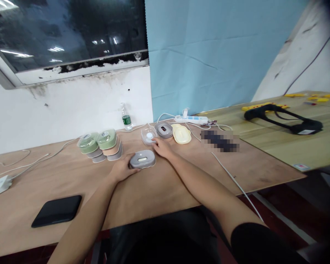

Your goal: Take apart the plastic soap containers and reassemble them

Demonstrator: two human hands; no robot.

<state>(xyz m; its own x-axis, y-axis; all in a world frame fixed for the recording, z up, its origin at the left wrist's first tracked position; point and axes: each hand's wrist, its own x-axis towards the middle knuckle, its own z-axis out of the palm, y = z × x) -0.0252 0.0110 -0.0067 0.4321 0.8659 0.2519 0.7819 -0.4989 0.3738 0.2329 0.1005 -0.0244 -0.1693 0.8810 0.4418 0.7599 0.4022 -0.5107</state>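
Observation:
My left hand is wrapped round the left end of a grey oval box with a slot in its top, which rests on the table. Farther off, my right hand has its fingers at the near right edge of a clear plastic container with a white round piece in it. The fingertips look closed on that rim, partly hidden. Just beyond this hand lie a second grey oval piece with a dark slot and a pale yellow tray. To the left stand two stacks of boxes with green tops.
A water bottle stands by the wall. A power strip and white cables lie along the back. A black phone-like slab is at front left. A blurred dark object sits at right, and a black strap-like frame on the neighbouring table.

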